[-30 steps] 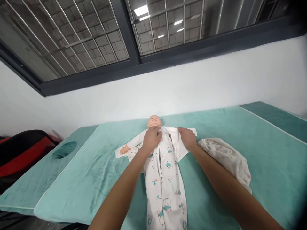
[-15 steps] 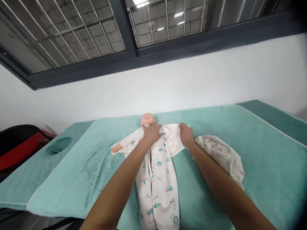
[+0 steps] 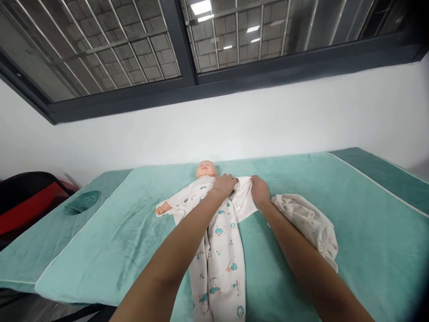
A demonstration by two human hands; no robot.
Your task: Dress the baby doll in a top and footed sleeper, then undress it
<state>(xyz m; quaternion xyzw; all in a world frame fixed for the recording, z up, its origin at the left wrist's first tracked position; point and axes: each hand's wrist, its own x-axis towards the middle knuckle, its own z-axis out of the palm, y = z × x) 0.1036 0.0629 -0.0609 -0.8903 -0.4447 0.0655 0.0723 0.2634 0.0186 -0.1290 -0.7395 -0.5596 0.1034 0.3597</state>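
Observation:
A baby doll (image 3: 205, 169) lies on its back with its head toward the wall, in a white sleepsuit (image 3: 223, 259) printed with teal animals. The doll's hand at the left pokes out of its sleeve. My left hand (image 3: 225, 184) is closed at the doll's shoulder on the right side, over the sleepsuit's upper edge; its fingertips are partly hidden. Just right of it, my right hand (image 3: 260, 191) grips the outer end of the spread white sleeve (image 3: 243, 199). The doll's other arm is out of sight.
A crumpled white printed cloth (image 3: 310, 221) lies beside my right forearm. The teal padded bed (image 3: 100, 250) has a face hole (image 3: 82, 202) at its left end. Behind it rise a white wall (image 3: 214, 129) and a barred window (image 3: 140, 49). A black-and-red chair (image 3: 30, 208) stands at the left.
My left hand has moved right, from the doll's neck to its shoulder, uncovering the collar. My right hand keeps its hold on the sleeve end. The view has tilted slightly.

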